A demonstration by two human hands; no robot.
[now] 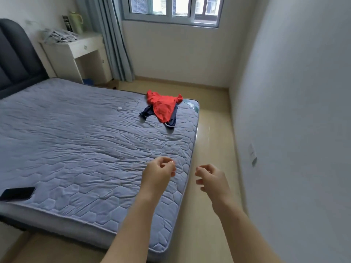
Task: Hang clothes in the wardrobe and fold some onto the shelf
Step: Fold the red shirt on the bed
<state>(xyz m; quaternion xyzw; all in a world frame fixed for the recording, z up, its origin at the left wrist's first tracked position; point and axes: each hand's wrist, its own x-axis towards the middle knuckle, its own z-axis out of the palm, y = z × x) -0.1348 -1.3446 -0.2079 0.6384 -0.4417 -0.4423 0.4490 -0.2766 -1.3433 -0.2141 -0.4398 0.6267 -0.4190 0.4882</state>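
The left hand point(158, 173) is hovering over the mattress point(76, 145) at its near right edge, and the right hand point(210, 180) is hovering just off that edge. Both are holding nothing, with fingers loosely curled. At the mattress's far right corner, a red garment point(163, 108) is lying crumpled on a navy garment point(172, 121) (both probably light, limp and slightly slippery). Pinching each at the shoulders is advisable.

Two hands, left hand point(158, 173) and right hand point(210, 177), one bed point(76, 139) under the left, two garments well beyond them, one red garment point(163, 107) over one navy garment point(172, 119), one black phone point(17, 193) far left of them, one bench point(76, 52), one jug point(76, 21), one curtain point(112, 38), one window point(172, 8)
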